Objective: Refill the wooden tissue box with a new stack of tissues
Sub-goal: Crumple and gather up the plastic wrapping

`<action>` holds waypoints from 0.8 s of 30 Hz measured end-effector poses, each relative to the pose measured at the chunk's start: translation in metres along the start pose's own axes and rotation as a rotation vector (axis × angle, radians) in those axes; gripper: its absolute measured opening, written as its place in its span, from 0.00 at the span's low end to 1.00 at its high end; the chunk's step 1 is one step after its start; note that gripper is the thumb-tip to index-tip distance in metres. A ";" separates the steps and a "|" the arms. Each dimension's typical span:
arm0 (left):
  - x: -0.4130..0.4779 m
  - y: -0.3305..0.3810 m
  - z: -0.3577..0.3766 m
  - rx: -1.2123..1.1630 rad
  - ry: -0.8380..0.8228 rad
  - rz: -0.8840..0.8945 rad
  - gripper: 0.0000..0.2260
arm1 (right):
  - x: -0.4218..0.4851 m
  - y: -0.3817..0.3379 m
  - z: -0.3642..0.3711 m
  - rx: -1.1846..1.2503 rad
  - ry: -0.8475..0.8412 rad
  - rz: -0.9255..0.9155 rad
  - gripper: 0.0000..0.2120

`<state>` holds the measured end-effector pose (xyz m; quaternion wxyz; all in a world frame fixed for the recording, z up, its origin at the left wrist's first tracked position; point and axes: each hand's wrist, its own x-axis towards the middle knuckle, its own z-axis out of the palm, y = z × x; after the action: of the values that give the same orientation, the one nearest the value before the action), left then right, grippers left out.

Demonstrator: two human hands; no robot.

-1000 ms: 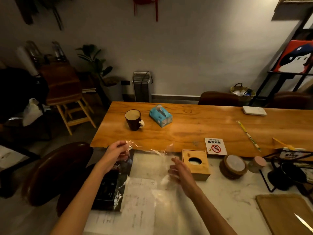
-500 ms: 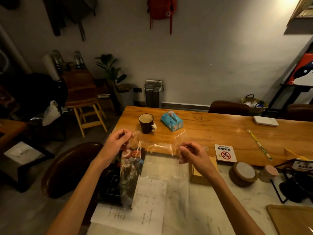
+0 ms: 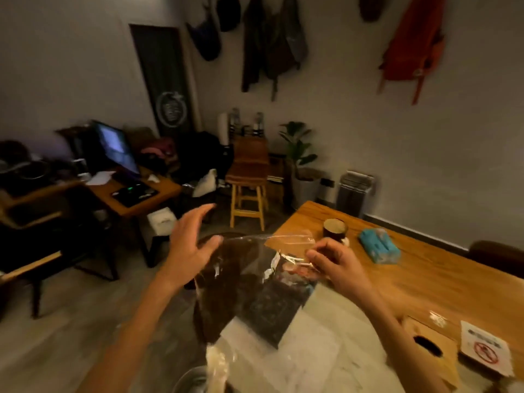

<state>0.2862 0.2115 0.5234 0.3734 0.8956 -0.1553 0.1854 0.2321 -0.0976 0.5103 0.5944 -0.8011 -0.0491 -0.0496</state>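
One clear plastic wrapper (image 3: 255,268) hangs pinched in the right hand (image 3: 334,265); left hand (image 3: 190,242) spread, empty; one wooden tissue box (image 3: 431,347) near right.

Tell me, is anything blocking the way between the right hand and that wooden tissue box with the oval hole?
Nothing solid sits between them. The right hand is pinching a crinkly clear plastic wrapper, so it isn't free; the square wooden tissue box lies lower right on the pale marble counter, with only bare counter between.

The wooden worktop (image 3: 425,279) carried a dark mug (image 3: 335,229), a blue tissue pack (image 3: 380,246), the wooden tissue box (image 3: 431,347) and a sign card (image 3: 485,351).
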 end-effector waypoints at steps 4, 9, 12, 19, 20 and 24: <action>-0.011 0.031 -0.039 -0.005 -0.512 -0.021 0.20 | 0.020 -0.057 0.033 -0.242 -0.357 -0.213 0.03; -0.023 0.034 -0.072 -0.269 -0.332 -0.163 0.03 | 0.033 -0.103 0.059 -0.426 -0.395 -0.446 0.05; -0.032 0.026 -0.099 -0.403 -0.074 -0.258 0.03 | 0.028 -0.122 0.039 -0.448 -0.070 -0.494 0.11; -0.074 -0.015 -0.145 -0.833 0.532 -0.385 0.10 | -0.064 -0.068 0.084 -0.070 0.168 0.039 0.30; -0.079 -0.021 -0.146 -0.868 0.555 -0.386 0.11 | -0.067 -0.060 0.113 -0.059 -0.078 0.255 0.34; -0.096 -0.047 -0.147 -0.857 0.553 -0.402 0.12 | -0.049 -0.055 0.215 0.645 -0.486 0.626 0.40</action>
<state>0.1888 0.3634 0.5473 0.7597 0.5933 0.0613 0.2591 0.1803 0.1230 0.4941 0.7693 -0.5414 0.0437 0.3363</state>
